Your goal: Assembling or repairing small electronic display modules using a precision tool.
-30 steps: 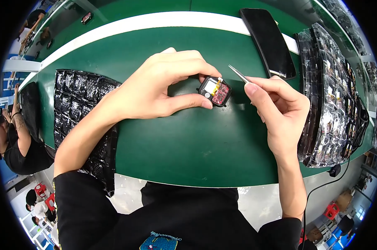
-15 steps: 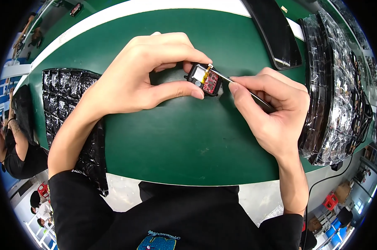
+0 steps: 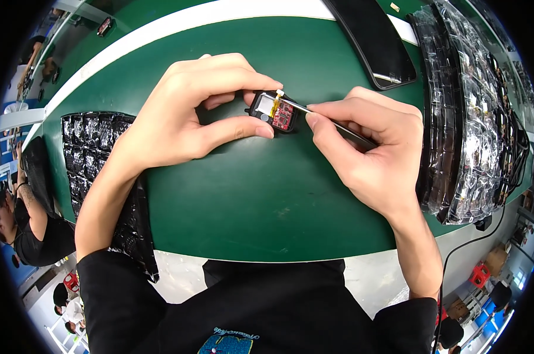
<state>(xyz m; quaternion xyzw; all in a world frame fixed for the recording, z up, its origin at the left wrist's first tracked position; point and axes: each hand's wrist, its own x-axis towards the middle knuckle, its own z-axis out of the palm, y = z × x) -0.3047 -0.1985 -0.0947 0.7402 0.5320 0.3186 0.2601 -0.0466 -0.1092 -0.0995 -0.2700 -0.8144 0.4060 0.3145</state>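
small black case (image 3: 273,112) | open, red circuit board showing | left hand (image 3: 187,115) pinching

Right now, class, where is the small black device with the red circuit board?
In the head view, the small black device sits just above centre over the green mat, pinched by the left hand, with the right hand's tweezers touching it.

A single head-worn fisheye view looks steeply down from close above the green tabletop (image 3: 267,206). It faces away from the person's torso at the near edge, and straight lines bow toward its dark round rim.
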